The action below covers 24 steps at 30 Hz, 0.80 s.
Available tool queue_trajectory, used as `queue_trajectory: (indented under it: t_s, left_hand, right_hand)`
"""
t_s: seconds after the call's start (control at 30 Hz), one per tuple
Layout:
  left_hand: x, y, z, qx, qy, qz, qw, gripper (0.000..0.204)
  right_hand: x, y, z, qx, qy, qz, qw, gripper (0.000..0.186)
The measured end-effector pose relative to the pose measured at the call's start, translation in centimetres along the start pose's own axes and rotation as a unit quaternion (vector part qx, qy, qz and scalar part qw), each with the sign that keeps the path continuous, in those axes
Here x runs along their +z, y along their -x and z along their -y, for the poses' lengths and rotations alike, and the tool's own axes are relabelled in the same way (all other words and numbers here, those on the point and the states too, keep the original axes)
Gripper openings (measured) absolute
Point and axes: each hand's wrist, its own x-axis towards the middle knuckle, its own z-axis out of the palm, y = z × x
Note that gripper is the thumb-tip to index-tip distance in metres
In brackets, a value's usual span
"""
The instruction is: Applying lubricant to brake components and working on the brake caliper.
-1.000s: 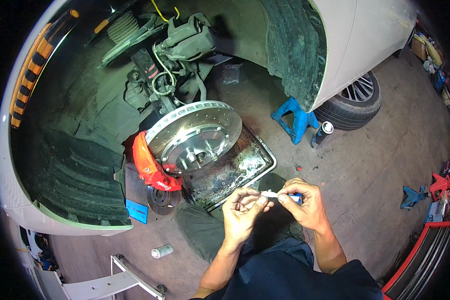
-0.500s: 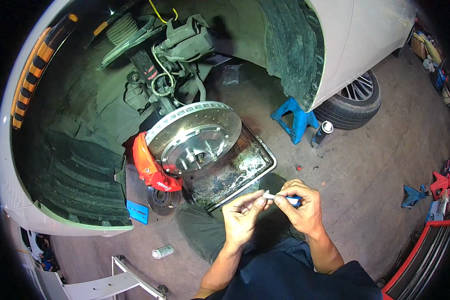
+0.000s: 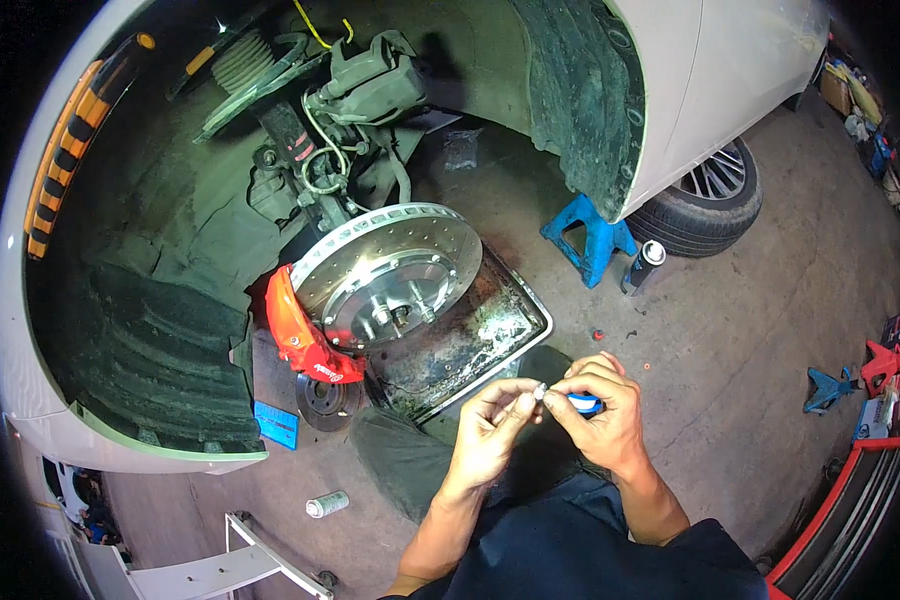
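My two hands meet above my lap, fingertips close together. In the pinched fingers of my left hand [image 3: 485, 435] is a small silvery metal piece [image 3: 540, 391], too small to name for sure. My right hand [image 3: 610, 415] closes around a small blue and white object [image 3: 586, 404], mostly hidden by the fingers; its tip lies near the metal piece. Ahead and to the left, a drilled brake disc [image 3: 450, 245] sits on the wheel hub with a red brake caliper [image 3: 295, 325] at its left edge.
A dark drip tray [image 3: 547, 322] lies under the disc. A grey caliper [image 3: 380, 85] hangs in the wheel arch near a yellow hook. Right of the tray are a blue jack stand [image 3: 592, 245], a spray can [image 3: 645, 268] and a wheel [image 3: 700, 220]. Another can [image 3: 327, 503] lies left of my leg.
The fingers of my right hand have shifted slightly, and the small pieces at the fingertips have turned. My left hand has moved slightly right.
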Motion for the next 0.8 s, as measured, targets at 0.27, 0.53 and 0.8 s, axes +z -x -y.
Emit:
queue_trajectory:
  t_s: [0.27,0.53,0.8]
  left_hand:
    - [-0.1,0.0,-0.7,0.014,-0.101,0.008,0.995,0.023]
    - [-0.6,-0.3,0.4,0.026,-0.095,-0.042,0.994,0.023]
    - [-1.5,-0.2,0.5,-0.024,0.011,0.001,1.000,0.017]
  right_hand:
    - [-0.3,0.0,-0.2,0.010,-0.002,0.032,0.999,0.011]
    - [-0.6,0.0,0.5,0.007,0.031,0.042,0.999,0.011]
    - [-0.7,0.3,0.5,0.007,0.078,0.016,0.997,0.011]
